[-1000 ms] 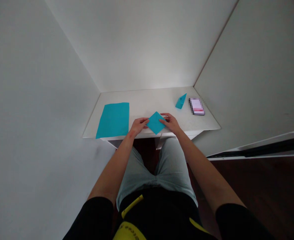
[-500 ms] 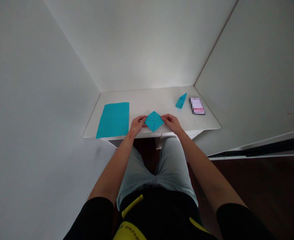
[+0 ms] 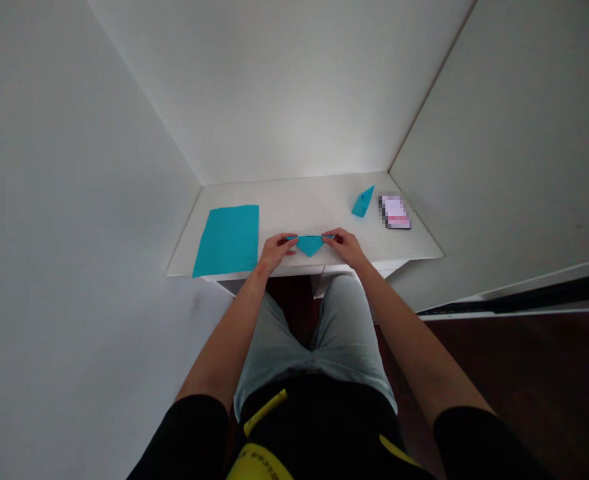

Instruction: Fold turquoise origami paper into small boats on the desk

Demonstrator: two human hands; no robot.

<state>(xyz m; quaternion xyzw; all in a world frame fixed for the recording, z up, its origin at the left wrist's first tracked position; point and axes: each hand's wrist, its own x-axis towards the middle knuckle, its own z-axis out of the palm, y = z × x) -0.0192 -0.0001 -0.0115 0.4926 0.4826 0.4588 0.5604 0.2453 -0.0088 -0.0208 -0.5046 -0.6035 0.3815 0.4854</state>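
Observation:
A small piece of blue paper (image 3: 309, 245) is folded into a downward-pointing triangle near the front edge of the white table. My left hand (image 3: 277, 249) pinches its left corner between thumb and fingers. At the right corner, my right hand (image 3: 343, 245) pinches the paper the same way. The fold line runs straight between both hands along the top. Fingertips cover the two outer corners in part.
Flat blue sheets (image 3: 228, 240) lie to the left on the white table (image 3: 299, 200). A folded blue paper figure (image 3: 363, 202) and a phone (image 3: 395, 211), blurred out, are at the right. White walls close in the back and sides.
The paper has gone from a creased diamond to a triangle, its far point no longer showing above the fold. Both hands stay at its side corners.

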